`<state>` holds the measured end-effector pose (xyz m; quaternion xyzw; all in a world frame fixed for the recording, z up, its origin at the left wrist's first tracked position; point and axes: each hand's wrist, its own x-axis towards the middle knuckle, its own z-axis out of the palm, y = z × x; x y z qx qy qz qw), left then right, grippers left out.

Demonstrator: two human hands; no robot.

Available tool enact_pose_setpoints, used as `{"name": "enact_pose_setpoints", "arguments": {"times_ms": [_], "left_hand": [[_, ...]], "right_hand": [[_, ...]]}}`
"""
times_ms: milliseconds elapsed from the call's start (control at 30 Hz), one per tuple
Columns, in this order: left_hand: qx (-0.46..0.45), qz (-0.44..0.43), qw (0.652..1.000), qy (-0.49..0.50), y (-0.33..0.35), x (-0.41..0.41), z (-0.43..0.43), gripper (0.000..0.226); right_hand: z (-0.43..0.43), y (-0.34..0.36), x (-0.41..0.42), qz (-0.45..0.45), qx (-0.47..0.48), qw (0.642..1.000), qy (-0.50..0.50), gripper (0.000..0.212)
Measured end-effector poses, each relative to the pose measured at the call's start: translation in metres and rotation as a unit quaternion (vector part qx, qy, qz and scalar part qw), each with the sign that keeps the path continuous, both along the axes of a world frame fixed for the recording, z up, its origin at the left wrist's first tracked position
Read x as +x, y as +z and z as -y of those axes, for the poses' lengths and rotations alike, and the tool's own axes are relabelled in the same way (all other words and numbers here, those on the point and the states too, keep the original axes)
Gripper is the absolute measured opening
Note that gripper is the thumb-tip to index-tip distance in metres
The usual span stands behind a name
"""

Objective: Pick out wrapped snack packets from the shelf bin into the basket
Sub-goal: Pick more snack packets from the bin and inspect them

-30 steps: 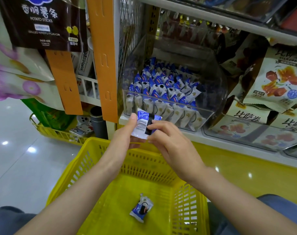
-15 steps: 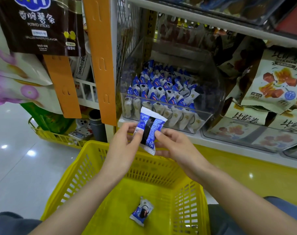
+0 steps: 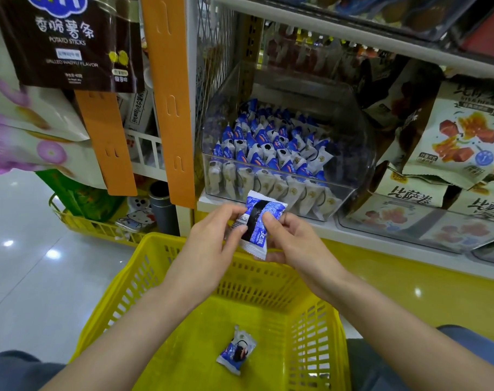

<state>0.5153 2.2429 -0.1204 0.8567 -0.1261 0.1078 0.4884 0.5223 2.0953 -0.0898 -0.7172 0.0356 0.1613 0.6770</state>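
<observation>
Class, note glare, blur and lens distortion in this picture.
Head view: light spots glare on the glossy floor; the orange upright leans, a sign of wide-angle distortion; the held snack packet is sharp; the clear bin looks hazy with reflections.

white shelf (image 3: 333, 230) under clear packet bin (image 3: 354, 176)

Bare forearms (image 3: 144, 314) and blue-grey trousers (image 3: 14, 371) on both legs.
</observation>
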Motion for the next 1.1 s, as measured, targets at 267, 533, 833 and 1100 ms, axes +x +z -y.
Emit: {"name": "enact_pose_setpoints", "arguments": {"times_ms": [267,533,833,1100], "left_hand": [[-0.004,-0.016,1.000,-0.005,-0.001,0.000,0.002,0.030],[0.018,-0.058,0.997,-0.056,0.005,0.006,-0.007,0.037],[0.062,-0.034,0.997,-0.043,0.007,-0.003,-0.005,0.031],[0.085,-0.024,0.995,-0.043,0.006,-0.005,-0.002,0.029]], "right_hand": [[-0.001,-0.001,-0.001,0.017,0.015,1.000,0.014,0.029],[-0.001,-0.005,-0.002,0.042,0.001,0.999,0.007,0.018],[0.000,-0.007,0.000,0.044,-0.032,0.998,-0.009,0.023],[0.000,-0.010,0.001,0.046,-0.029,0.998,-0.018,0.017]]}}
